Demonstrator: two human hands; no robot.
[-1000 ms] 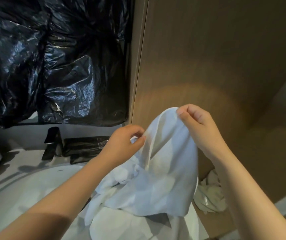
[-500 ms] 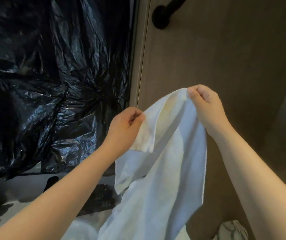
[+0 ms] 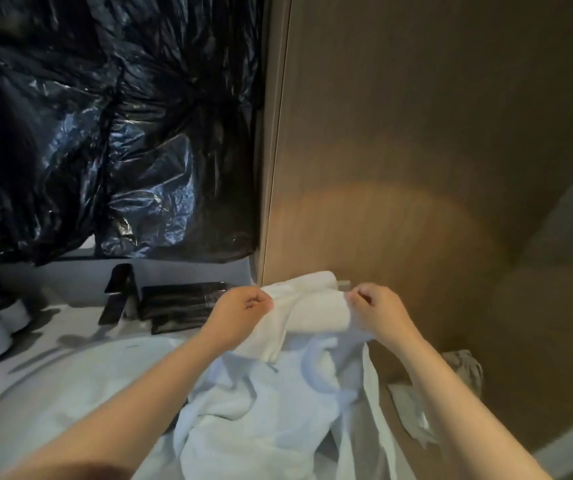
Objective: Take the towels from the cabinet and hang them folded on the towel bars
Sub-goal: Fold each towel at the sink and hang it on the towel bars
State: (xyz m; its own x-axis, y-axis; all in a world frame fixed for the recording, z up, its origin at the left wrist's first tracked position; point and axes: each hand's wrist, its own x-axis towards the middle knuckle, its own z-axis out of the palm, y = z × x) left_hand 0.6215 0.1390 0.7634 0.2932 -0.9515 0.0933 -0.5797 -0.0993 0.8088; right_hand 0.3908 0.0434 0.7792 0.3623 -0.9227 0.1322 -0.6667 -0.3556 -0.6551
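Now my left hand (image 3: 243,311) and right hand (image 3: 375,311) each pinch the top edge of the white towel (image 3: 309,308) before the wooden wall (image 3: 416,150).

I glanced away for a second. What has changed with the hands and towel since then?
The left hand and right hand have come down from in front of the black plastic to faucet height, bringing the white towel; its top edge now stretches between them, the rest bunched below. Both hands still pinch the towel; nothing was let go.
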